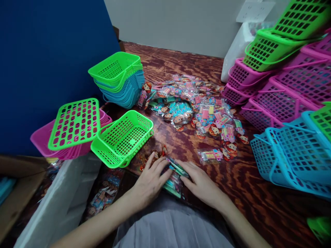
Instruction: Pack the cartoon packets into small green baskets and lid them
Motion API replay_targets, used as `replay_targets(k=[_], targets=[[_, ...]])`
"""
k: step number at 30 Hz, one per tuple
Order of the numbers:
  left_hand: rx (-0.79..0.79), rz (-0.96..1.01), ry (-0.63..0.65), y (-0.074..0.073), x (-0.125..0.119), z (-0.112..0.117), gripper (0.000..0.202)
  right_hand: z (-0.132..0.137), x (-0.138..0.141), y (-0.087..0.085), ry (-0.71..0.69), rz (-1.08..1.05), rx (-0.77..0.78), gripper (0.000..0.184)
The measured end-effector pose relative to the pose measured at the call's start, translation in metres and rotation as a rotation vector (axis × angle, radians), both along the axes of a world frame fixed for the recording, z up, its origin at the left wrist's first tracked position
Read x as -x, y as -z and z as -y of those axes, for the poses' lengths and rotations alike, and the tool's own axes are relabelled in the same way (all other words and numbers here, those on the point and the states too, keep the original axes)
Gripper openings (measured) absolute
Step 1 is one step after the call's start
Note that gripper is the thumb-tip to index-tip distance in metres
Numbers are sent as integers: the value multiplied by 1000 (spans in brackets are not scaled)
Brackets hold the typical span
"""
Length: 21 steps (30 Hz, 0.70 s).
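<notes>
My left hand point(150, 181) and my right hand point(200, 182) meet at the near edge of the wooden table point(258, 186). Between them lies a small stack of candy packets point(174, 172) with cartoon heads. The fingers of both hands curl around that stack, the left from the left side, the right from the right. A green basket point(124, 137) lies tilted just left of my left hand. A large heap of the same candy packets point(196, 106) is spread across the middle of the table.
A stack of blue baskets topped with green point(120, 81) stands at the back left. Pink baskets with a green one on top point(72, 129) lie at the left. Pink, green and blue baskets point(287, 103) pile up on the right. A box with packets point(103, 194) sits below left.
</notes>
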<state>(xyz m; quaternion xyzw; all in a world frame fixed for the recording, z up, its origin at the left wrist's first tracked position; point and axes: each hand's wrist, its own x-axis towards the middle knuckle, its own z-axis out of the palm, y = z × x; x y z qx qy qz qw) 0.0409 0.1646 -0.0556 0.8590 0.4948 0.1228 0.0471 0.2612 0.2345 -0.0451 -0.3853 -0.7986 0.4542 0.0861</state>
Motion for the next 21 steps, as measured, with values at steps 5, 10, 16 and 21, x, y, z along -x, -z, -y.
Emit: replay_targets(k=[5,10,16,21], targets=[[-63,61,-23,5,3,4,38,4,1,-4,-8,36,-98,61],[-60,57,-12,6,3,-1,41,2,3,-3,20,14,-74,56],[-73,46,-19,4,2,-7,38,-3,4,3,97,-52,3,49],[-59,-32,-27,-1,2,-7,52,-1,3,6,108,-56,-20,42]])
